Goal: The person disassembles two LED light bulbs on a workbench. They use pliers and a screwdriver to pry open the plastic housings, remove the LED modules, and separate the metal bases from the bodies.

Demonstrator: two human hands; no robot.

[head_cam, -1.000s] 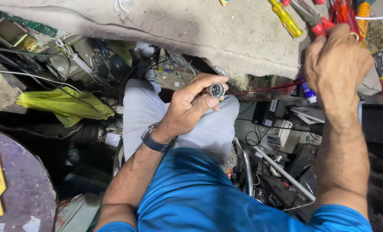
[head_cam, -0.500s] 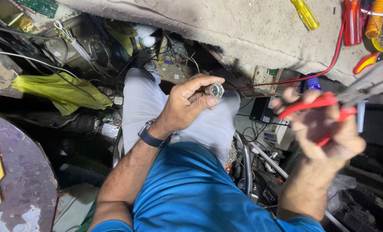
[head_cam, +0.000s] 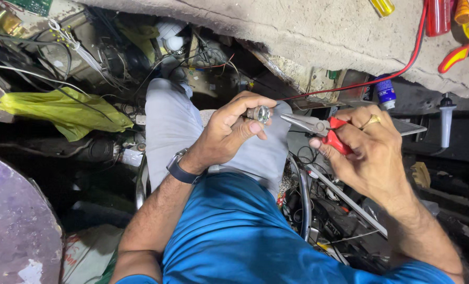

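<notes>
My left hand (head_cam: 228, 134) pinches a small round silver metal part (head_cam: 259, 113) between thumb and fingers, above my lap. A dark watch sits on that wrist. My right hand (head_cam: 368, 150) grips red-handled needle-nose pliers (head_cam: 318, 126). The plier jaws point left, their tip just right of the metal part. I cannot tell whether tip and part touch. I sit in grey trousers and a blue shirt.
A worn workbench edge (head_cam: 297, 31) runs across the top, with red and yellow tool handles (head_cam: 458, 55) and a red wire (head_cam: 402, 71) on it. Under it lie tangled wires, a yellow-green cloth (head_cam: 61, 113), a blue-capped bottle (head_cam: 386, 90) and electronic junk. A purple round surface (head_cam: 13, 221) is at left.
My right hand came down from the bench top holding the red-handled pliers and brought them beside the metal part. My left hand has barely moved.
</notes>
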